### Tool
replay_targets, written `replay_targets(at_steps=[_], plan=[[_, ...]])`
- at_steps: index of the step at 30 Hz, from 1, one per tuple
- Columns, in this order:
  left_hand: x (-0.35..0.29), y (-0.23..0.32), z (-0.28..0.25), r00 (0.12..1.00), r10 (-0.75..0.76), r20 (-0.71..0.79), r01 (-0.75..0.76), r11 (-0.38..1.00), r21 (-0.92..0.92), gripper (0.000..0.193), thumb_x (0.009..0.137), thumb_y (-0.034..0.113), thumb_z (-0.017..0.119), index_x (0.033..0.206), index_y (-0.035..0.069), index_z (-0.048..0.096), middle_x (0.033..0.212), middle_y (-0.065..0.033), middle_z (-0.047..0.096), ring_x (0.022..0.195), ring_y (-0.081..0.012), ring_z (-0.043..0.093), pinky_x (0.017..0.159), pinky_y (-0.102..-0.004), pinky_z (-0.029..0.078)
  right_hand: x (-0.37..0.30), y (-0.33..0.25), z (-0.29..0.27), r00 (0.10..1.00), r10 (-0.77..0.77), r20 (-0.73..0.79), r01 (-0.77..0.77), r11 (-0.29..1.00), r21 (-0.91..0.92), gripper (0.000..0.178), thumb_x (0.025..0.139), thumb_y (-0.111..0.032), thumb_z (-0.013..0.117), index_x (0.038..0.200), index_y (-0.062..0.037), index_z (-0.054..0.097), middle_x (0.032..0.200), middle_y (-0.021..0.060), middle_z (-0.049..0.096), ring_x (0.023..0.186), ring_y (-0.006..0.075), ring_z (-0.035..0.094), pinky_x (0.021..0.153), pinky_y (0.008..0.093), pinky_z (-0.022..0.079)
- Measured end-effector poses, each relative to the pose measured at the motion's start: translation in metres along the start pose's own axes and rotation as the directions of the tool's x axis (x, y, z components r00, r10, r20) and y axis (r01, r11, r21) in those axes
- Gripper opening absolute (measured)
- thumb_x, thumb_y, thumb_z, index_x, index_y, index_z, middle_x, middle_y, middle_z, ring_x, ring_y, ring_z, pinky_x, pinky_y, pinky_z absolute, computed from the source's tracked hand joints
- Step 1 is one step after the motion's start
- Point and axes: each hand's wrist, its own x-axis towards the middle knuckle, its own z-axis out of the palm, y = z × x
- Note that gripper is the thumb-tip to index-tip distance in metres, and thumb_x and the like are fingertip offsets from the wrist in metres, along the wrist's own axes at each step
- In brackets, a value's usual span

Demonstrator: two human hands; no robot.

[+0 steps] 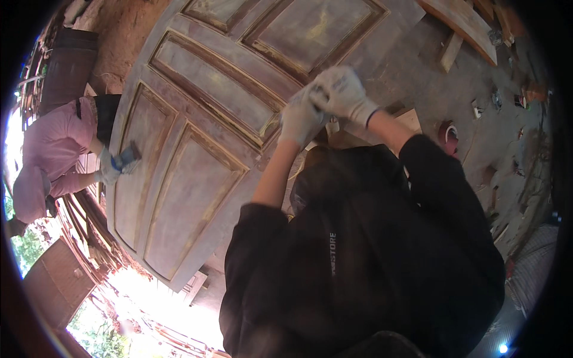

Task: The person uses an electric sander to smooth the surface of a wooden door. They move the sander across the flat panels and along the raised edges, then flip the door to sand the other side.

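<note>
A large panelled wooden door (215, 89), greyish and dusty with brown grooves around its panels, lies in front of me. My left hand (298, 117) and my right hand (344, 94), both in pale work gloves, meet at the door's near right edge. Their fingers are curled in against each other. Whatever is between them, if anything, is hidden by the gloves and slight blur. Across the door on the left, a co-worker in a pink shirt (57, 140) presses a blue-and-grey brush-like tool (126, 157) on a panel with a gloved hand (108, 169).
Timber beams (462, 27) stand at the upper right. Small scraps and a dark red round object (447, 136) lie on the grey floor (477, 143) to the right. Stacked wood strips (89, 230) and a brown board (58, 283) are at the lower left.
</note>
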Motion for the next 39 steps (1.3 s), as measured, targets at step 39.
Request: replay_targets(at_steps=[39], plan=[[0.146, 0.142, 0.108, 0.986, -0.102, -0.134, 0.121, 0.983, 0.137, 0.038, 0.084, 0.019, 0.059, 0.117, 0.001, 0.058, 0.092, -0.0140, 0.071, 0.087, -0.0286, 0.070, 0.071, -0.0402, 0.052, 0.006, 0.230, -0.082, 0.933, -0.346, 0.095, 0.350, 0.937, -0.021, 0.032, 0.088, -0.033, 0.063, 0.112, -0.0114, 0.064, 0.111, 0.0117, 0.066, 0.105, 0.0322, 0.060, 0.093, 0.0442, 0.043]])
